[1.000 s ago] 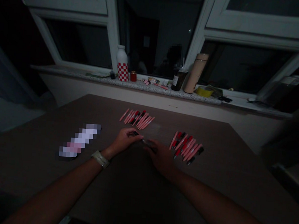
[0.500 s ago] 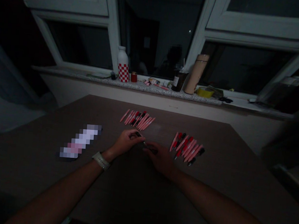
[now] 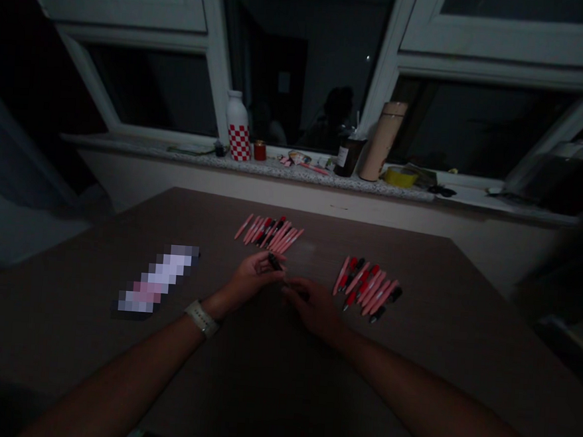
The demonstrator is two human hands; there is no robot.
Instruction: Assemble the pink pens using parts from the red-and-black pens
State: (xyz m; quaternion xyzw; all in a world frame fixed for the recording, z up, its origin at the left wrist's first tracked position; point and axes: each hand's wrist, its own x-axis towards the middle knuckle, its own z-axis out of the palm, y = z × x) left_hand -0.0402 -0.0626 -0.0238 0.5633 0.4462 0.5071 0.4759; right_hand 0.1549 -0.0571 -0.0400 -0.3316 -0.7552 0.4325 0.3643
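Note:
Above the middle of the table (image 3: 230, 387), my left hand (image 3: 253, 274) is closed around a black pen (image 3: 275, 262), whose dark end shows between thumb and fingers. A watch with a pale band (image 3: 201, 318) is on that wrist. My right hand (image 3: 315, 308) pinches the lower end of the pen, close to the left thumb; its fingers hide most of that part. Just beyond the left hand lies a row of pink, red and black pens (image 3: 269, 233). A second group of similar pens (image 3: 366, 287) lies right of my right hand.
A blurred-out oblong object (image 3: 160, 279) lies on the left of the table. Along the windowsill (image 3: 275, 171) stand a red-checked white bottle (image 3: 239, 131), a small red jar (image 3: 259, 151), a dark cup with a straw (image 3: 348, 156), a tan flask (image 3: 384, 142) and yellow tape (image 3: 400, 177).
More of the pen's black end shows between my left fingers, which have spread a little. Both hands stay close together near the same spot; the view has shifted slightly.

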